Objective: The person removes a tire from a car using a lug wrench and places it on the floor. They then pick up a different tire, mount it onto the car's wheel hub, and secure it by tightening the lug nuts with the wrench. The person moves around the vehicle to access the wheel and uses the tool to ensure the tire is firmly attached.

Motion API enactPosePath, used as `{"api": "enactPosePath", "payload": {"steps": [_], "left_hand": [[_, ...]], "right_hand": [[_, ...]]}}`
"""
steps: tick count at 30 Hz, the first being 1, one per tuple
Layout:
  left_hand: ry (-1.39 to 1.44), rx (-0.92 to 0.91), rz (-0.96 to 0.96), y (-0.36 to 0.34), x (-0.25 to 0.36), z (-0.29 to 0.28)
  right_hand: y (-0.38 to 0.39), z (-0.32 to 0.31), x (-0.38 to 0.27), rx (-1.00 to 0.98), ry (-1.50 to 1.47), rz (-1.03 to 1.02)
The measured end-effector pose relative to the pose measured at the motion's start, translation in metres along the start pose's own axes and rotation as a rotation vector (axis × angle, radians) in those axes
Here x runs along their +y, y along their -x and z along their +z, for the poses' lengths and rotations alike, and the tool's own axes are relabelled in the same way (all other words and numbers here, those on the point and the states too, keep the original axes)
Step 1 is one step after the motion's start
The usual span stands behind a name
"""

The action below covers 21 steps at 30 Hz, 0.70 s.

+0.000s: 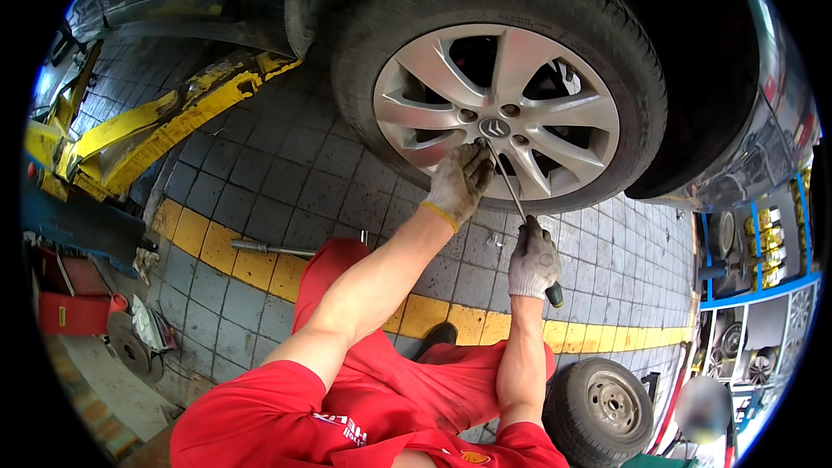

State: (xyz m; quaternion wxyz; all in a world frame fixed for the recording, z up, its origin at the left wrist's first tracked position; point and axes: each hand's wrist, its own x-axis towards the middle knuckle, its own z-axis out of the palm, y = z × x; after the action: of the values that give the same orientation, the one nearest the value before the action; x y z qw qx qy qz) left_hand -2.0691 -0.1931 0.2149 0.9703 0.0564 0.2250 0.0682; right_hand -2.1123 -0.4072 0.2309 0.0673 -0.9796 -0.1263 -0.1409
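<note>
A silver alloy wheel [513, 61] with a black tire [637, 78] is on the car in front of me. My right hand [533, 262], in a grey-white work glove, is closed round a long screwdriver [510, 184]. Its dark green handle end shows below my palm, and its thin shaft slants up to the wheel's hub, by the centre cap [494, 127]. My left hand [461, 178], gloved too, has its fingers curled together at the lower left lug recess, beside the shaft tip. Whatever those fingers pinch is hidden.
Left of the wheel, a yellow lift arm [173, 126] reaches under the car. A long-handled wrench [273, 248] lies on the tiled floor by my knee. At lower right lies a spare wheel [598, 410]; blue shelving [763, 290] stands beyond. A red toolbox [76, 314] is at far left.
</note>
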Motion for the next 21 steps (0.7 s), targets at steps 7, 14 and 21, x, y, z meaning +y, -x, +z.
{"api": "enactPosePath", "payload": {"steps": [7,14,21], "left_hand": [[-0.001,0.047,0.015,-0.001,-0.004,0.005],[-0.165,0.014,0.04,-0.016,-0.017,0.012],[-0.133,-0.117,0.156,-0.024,0.0,-0.012]], "right_hand": [[-0.009,0.006,0.024,-0.169,-0.375,0.015],[-0.018,-0.001,0.043,-0.333,-0.689,0.17],[-0.019,0.005,0.036,-0.39,-0.572,0.023]]}}
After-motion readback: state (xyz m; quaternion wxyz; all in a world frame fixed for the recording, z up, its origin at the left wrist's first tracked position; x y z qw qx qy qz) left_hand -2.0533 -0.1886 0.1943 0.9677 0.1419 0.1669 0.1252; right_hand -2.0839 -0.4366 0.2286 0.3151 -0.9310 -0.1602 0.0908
